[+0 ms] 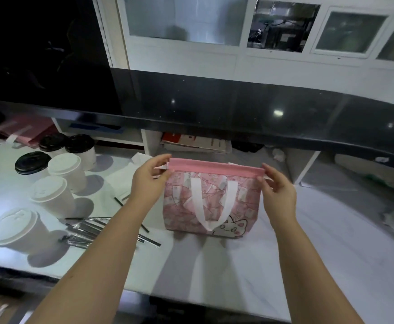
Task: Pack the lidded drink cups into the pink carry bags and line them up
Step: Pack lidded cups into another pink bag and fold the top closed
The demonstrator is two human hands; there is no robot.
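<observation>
A pink carry bag (182,206) with a cat print and a white handle stands upright on the white counter (320,253), its top band pulled flat and closed. My left hand (148,180) pinches the band's left end. At the right end my right hand (279,187) pinches the same band. What is inside the bag is hidden. To the left stand several lidded paper cups: a white-lidded cup (18,230) nearest, two more white-lidded cups (50,195) (67,170) behind it, and three black-lidded cups (32,161) (53,141) (81,147) further back.
Wrapped black straws (90,230) lie between the cups and my left arm. More folded pink bags (20,133) lie at the far left under a dark raised ledge (238,111). Papers (196,142) fill the shelf behind the bag.
</observation>
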